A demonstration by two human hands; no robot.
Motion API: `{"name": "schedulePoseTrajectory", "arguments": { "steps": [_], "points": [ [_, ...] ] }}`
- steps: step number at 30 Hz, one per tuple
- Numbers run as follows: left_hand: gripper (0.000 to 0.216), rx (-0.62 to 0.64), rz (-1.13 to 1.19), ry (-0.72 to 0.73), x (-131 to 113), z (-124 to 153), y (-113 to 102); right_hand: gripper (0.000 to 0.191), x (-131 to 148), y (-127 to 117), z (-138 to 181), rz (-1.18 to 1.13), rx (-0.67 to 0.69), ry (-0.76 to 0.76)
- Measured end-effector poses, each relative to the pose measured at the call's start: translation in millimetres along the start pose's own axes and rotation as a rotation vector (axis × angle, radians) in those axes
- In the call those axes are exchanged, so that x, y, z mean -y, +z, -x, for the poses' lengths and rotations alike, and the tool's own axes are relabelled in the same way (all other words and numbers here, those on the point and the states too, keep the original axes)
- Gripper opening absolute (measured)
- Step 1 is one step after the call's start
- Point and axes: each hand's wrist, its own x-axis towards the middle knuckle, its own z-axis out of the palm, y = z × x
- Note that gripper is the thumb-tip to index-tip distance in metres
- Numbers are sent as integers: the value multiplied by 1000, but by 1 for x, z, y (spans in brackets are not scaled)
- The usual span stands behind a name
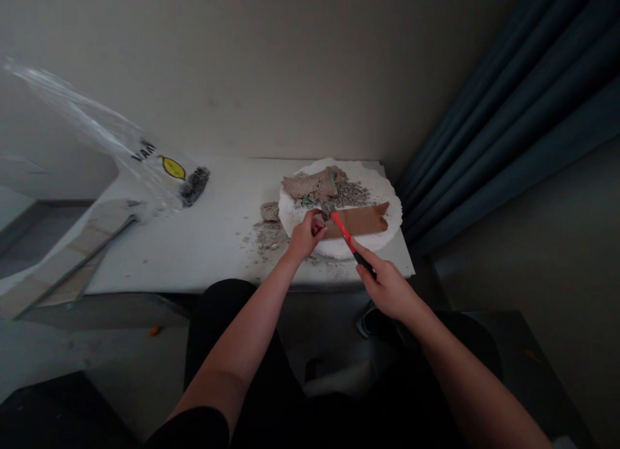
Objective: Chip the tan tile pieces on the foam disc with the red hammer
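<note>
My right hand [387, 286] is wrapped round the black grip of a small hammer [342, 228] with a red shaft. The hammer's grey head points away from me, low over a flat brown strip [361, 221]. Beside the head, my left hand [307, 234] is closed in a pinch at the strip's left end; whatever its fingertips hold is too small to make out. Strip and rubble lie on a white, rough-edged round pad [390, 194]. Behind the strip sit a broken brownish slab [307, 183] with green bits and a heap of grey fragments [352, 194].
Crumbs and a grey lump [270, 211] lie on the white table [194, 255] left of the pad. A clear plastic bag [130, 158] with a yellow print and dark contents stands farther left. A wall is behind, and a blue curtain [523, 106] hangs at right.
</note>
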Motion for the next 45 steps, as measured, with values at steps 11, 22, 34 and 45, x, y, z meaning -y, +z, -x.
{"name": "schedulePoseTrajectory", "arguments": {
  "steps": [11,22,34,45],
  "points": [
    [65,-4,-15,16,0,1,2,60,3,-1,5,13,8,-12],
    [64,9,-23,-9,4,-2,3,62,9,0,5,26,3,3],
    [59,-54,83,-14,7,-2,7,62,9,-1,8,42,12,-6],
    [57,-44,80,-37,2,-1,5,62,10,-4,7,35,-3,-7]
  ]
}}
